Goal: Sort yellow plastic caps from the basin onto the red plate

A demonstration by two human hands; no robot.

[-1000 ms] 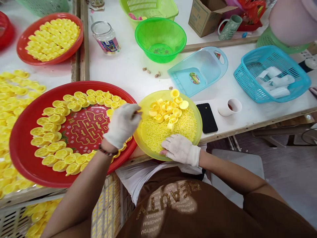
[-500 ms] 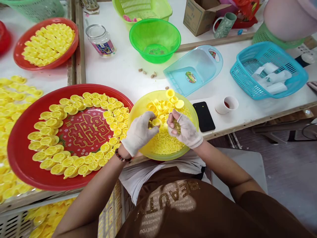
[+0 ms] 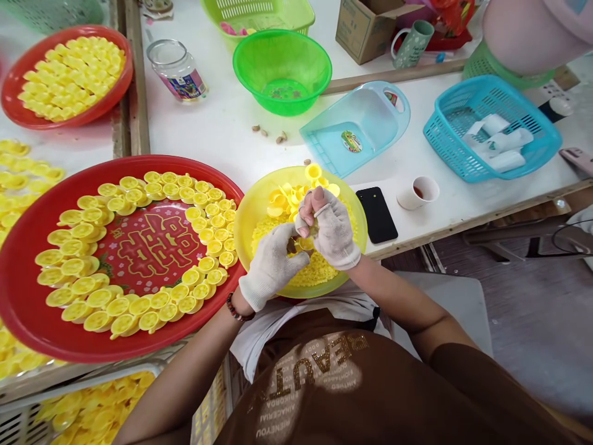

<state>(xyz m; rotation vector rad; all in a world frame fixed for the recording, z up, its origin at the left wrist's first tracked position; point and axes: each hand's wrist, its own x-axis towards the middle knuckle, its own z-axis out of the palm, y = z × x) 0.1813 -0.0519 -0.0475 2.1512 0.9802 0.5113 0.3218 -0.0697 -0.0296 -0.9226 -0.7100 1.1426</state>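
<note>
Apparently, the fingers of the left hand (image 3: 273,262) are closed on a small yellow plastic cup (image 3: 303,245), thumb on the near side, its mouth tipped up, probably so that the inside faces the other hand. Just above it, the fingers of the right hand (image 3: 336,233) are curled in, narrow; whether they hold anything, I cannot tell. Both hands wear white knit gloves with some fingertips bare, perhaps for a surer feel of small parts.

Under them, a translucent yellow plastic bowl (image 3: 245,216) sits at the near edge of the bench (image 3: 217,130), holding small yellow pellets (image 3: 312,272). Loose yellow cups (image 3: 278,203) lie heaped towards its far rim, which seems to leave the nearer pellets easy to reach.

Just left of the bowl, a large round red tray (image 3: 23,278) carries more yellow cups in a curved band, mouths up, probably to keep them level. A black phone (image 3: 377,215) lies right of the bowl by the near edge, with a white paper cup (image 3: 417,193) beyond it, near the same edge.
</note>
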